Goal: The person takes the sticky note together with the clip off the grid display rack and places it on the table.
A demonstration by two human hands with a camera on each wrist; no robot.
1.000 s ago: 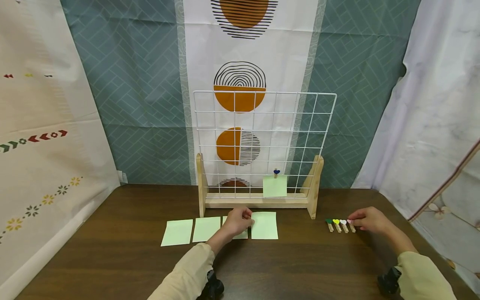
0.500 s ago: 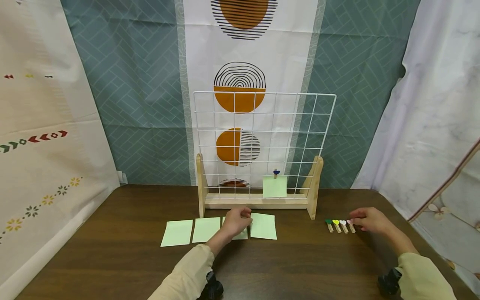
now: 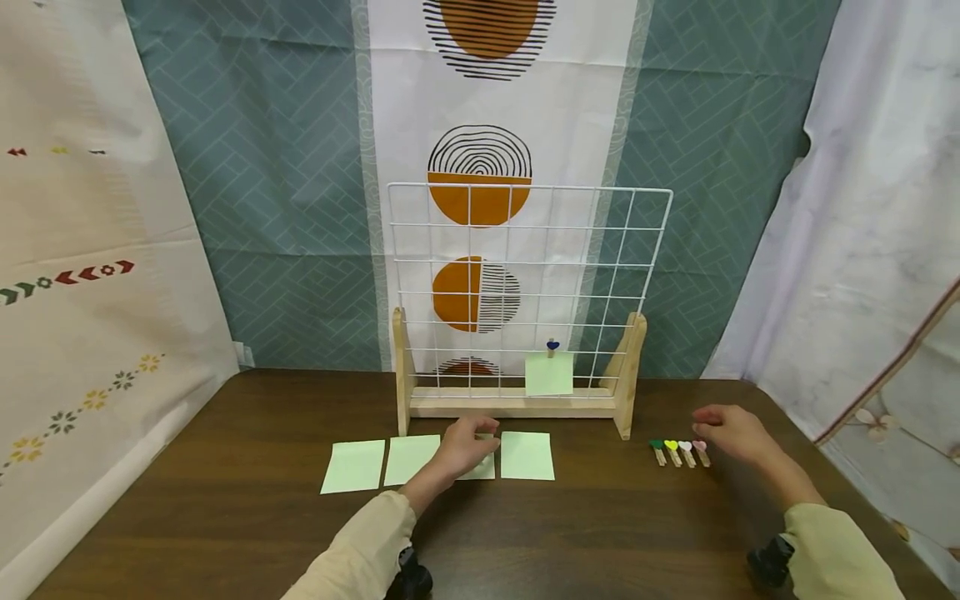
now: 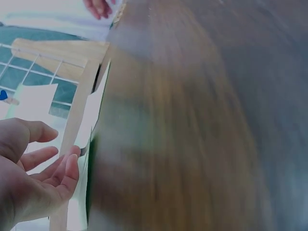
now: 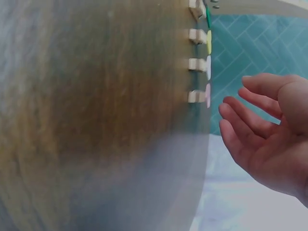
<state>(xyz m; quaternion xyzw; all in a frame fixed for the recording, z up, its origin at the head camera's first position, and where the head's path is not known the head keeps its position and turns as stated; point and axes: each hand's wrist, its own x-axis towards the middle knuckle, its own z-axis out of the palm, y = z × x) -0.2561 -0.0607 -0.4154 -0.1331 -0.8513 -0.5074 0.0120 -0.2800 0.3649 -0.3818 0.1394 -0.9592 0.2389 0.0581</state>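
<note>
My left hand (image 3: pixel 463 446) hovers over a pale green sticky note (image 3: pixel 486 469), partly hiding it. In the left wrist view the fingers of my left hand (image 4: pixel 45 168) are loosely bent, with nothing between them. Just right of it lies another sticky note (image 3: pixel 527 456). My right hand (image 3: pixel 735 432) is off the table, beside a row of small wooden clothespins with heart tops: green (image 3: pixel 657 451), yellow (image 3: pixel 673 452), white (image 3: pixel 687 453) and pink (image 3: pixel 701 453). Its relaxed fingers hold nothing in the right wrist view, apart from the pink clothespin (image 5: pixel 197 96).
A white wire grid (image 3: pixel 525 225) on a wooden stand (image 3: pixel 517 411) rises behind the notes. One sticky note (image 3: pixel 549 375) hangs on it from a blue-heart clothespin (image 3: pixel 552 346). Two more sticky notes, one far left (image 3: pixel 352 467) and one beside it (image 3: pixel 411 458), lie on the brown table (image 3: pixel 570 533).
My right hand has risen back from the pink clothespin. My left hand has moved slightly left, away from the rightmost table note, which has shifted and turned a little.
</note>
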